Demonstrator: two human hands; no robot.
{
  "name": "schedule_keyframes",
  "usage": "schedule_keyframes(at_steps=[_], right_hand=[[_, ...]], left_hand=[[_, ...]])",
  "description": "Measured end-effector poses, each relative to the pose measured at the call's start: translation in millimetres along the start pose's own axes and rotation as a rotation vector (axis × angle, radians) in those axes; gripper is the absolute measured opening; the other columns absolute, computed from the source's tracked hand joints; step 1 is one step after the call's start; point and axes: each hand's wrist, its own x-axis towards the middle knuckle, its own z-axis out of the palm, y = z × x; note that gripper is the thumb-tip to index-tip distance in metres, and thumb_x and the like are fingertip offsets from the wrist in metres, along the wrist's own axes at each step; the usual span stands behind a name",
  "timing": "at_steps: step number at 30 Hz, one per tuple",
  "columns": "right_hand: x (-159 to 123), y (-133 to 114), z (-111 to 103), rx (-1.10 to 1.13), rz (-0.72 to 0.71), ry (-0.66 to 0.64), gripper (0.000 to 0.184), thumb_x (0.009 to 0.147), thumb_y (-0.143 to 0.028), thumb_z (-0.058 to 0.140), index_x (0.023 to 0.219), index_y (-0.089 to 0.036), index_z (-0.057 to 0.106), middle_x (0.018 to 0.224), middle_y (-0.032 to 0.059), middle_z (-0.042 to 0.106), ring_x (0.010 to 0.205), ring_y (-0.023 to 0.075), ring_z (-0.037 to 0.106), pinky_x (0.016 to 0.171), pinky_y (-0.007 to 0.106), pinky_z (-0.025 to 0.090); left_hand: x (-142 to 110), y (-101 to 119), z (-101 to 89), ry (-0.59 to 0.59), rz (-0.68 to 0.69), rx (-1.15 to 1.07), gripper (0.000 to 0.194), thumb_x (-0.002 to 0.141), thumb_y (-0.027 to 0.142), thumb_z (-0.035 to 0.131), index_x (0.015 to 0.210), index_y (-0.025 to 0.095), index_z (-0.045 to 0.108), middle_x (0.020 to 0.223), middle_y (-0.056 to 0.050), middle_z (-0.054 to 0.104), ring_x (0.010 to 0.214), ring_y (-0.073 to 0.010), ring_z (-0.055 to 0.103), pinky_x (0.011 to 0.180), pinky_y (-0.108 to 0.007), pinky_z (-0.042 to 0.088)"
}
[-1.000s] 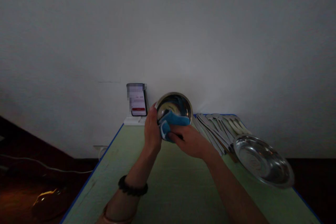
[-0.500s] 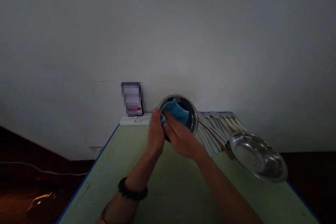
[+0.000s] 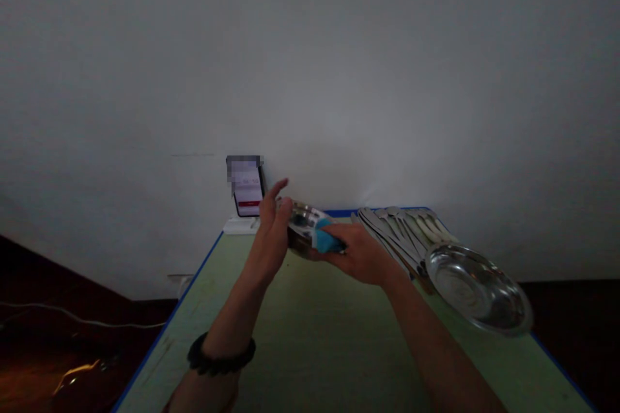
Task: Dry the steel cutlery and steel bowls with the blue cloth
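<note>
My left hand (image 3: 271, 235) holds the rim of a small steel bowl (image 3: 301, 226) above the green table (image 3: 314, 335); its index finger sticks up. The bowl now lies nearly level. My right hand (image 3: 361, 255) grips the bowl's near side together with a blue cloth (image 3: 325, 240) pressed against it. A dark bead bracelet (image 3: 220, 356) sits on my left wrist.
Several steel spoons (image 3: 402, 229) lie in a row at the back right. A wide steel plate (image 3: 477, 287) rests at the table's right edge. A phone (image 3: 248, 188) leans on the white wall, on a white power strip (image 3: 239, 226). A cable runs over the dark floor at left.
The bowl was tilted up facing me with the cloth inside; now it has been turned nearly flat and the cloth is at its near rim. My left index finger has lifted.
</note>
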Motion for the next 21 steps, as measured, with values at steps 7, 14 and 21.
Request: schedule_keyframes(at_steps=[7,14,21], right_hand=[[-5,13,-2,0.594,0.312,0.300,0.038,0.077,-0.054,0.053,0.063,-0.019,0.050,0.054,-0.0052,0.044,0.050,0.0080,0.039,0.046,0.021,0.031],[5,24,-14,1.286,0.484,0.635,0.037,0.080,-0.057,0.042,0.084,-0.026,0.061,0.088,0.0002,0.069,0.094,0.0203,0.060,0.083,0.036,0.046],[-4,28,-35,1.564,0.523,0.547,0.029,0.082,-0.047,0.043,0.084,-0.028,0.065,0.093,-0.0030,0.071,0.107,0.0214,0.057,0.097,0.043,0.040]], left_hand=[[3,-2,-22.4,-0.211,0.054,0.138,0.029,0.079,0.045,0.051,0.087,0.018,0.055,0.071,0.001,0.057,0.064,-0.0124,0.052,0.059,-0.023,0.042],[7,2,-44.7,-0.390,-0.101,0.093,0.032,0.081,0.046,0.049,0.068,0.017,0.055,0.058,0.004,0.047,0.052,-0.0080,0.041,0.047,-0.019,0.030],[10,-2,-52.7,-0.658,-0.155,0.299,0.039,0.082,0.051,0.045,0.067,0.017,0.053,0.060,0.004,0.046,0.056,-0.0101,0.044,0.051,-0.021,0.033]])
